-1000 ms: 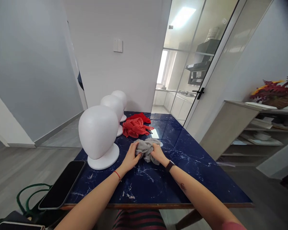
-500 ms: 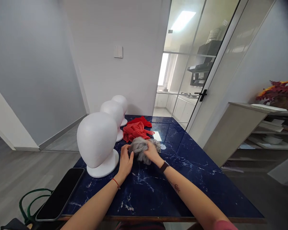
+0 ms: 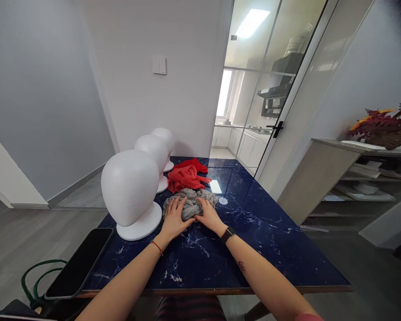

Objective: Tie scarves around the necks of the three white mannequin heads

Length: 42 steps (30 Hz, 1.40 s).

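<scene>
A crumpled grey cloth (image 3: 192, 205) lies bunched on the dark blue marbled table. My left hand (image 3: 175, 219) rests on its near left side, fingers spread and thumb reaching inward. On its right side lies my right hand (image 3: 210, 216), fingers apart and slightly bent, touching the folds. The two thumbs come close together at the cloth's near edge. Just behind it are a bunched coral-red cloth (image 3: 186, 179) and a brighter red cloth (image 3: 200, 165). Left of the cloths, three white foam heads stand in a row: a near one (image 3: 130, 187), a middle one (image 3: 153, 149) and a far one (image 3: 163, 136).
A black phone (image 3: 82, 261) lies at the table's near left corner, beside green cords (image 3: 36, 278). The table (image 3: 254, 249) meets the wall at the back. A glass door (image 3: 247, 89) and a shelf unit (image 3: 334, 174) with a flower basket stand to the right.
The grey cloth, lifted and pinched by my right hand before, now lies lower and wider on the table. My left hand has moved onto it, and my right hand's fingers have spread.
</scene>
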{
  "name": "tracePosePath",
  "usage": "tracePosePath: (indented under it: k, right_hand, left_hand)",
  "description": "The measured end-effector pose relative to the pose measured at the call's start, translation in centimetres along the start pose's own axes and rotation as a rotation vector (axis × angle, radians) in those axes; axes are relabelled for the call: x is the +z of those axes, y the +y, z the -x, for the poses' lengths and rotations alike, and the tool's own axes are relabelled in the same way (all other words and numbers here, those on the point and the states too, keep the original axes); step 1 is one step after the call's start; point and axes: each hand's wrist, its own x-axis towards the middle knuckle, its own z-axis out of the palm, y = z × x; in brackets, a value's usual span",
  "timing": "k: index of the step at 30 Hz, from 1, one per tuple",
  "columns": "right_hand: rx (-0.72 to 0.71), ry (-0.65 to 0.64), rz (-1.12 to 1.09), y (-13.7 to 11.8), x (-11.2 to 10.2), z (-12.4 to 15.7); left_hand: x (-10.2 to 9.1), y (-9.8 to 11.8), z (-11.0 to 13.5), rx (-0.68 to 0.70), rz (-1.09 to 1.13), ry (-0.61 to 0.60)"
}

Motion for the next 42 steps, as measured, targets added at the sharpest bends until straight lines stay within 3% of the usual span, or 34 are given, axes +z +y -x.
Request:
tracePosePath:
  k: [3,5,9,11,13,17,22,25,29,31,33,38,42]
  right_hand:
    - [-0.183,-0.064,-0.175,-1.2,1.1,-0.3]
    - [-0.238,-0.025,-0.235,-1.7,0.9,-0.3]
    - [-0.046,0.292,-0.157,-0.5,-0.7,-0.2]
    - [0.058,0.377,-0.059,0.7,-1.1,-0.3]
    - [0.075,0.270,0.019,1.7,-1.1,-0.3]
    - [-0.066,-0.060,0.052,1.8,0.1,-0.2]
    - [-0.179,-0.135,0.016,0.4,1.1,0.0]
    - [-0.124,0.003,-0.112,0.0,0.6,-0.1]
    - [0.181,0.403,-0.411,0.6,-0.9,-0.6]
    - [0.296,0.531,-0.490,1.3,-1.4,-0.8]
    - [0.352,0.573,-0.532,2.2,-1.6,-1.1]
    - [0.456,0.633,-0.694,3.7,-1.5,-1.5]
    - [0.497,0.669,-0.820,4.0,-1.7,-1.7]
  left_hand:
    - [0.3,-0.8,-0.1,0.006,0.022,-0.002]
    - [0.4,-1.3,-0.2,-0.006,0.052,0.047]
    - [0.3,-1.9,-0.5,-0.005,0.095,0.139]
    - [0.4,-2.0,-0.4,0.001,0.083,0.151]
    - [0.4,-2.1,-0.4,0.009,0.049,0.145]
    - [0.6,-2.2,-0.4,0.029,-0.043,0.138]
    - [0.2,-1.8,-0.4,0.037,-0.079,0.082]
    - [-0.6,-0.5,-0.2,0.061,-0.072,0.039]
    - [-2.1,1.5,-0.1,0.183,-0.008,0.115]
    - [-2.7,2.0,0.0,0.222,0.047,0.181]
    - [-3.0,2.1,0.1,0.234,0.110,0.190]
    - [-2.9,1.6,0.4,0.321,0.080,-0.048]
    - [-2.1,2.4,0.9,0.451,0.010,-0.124]
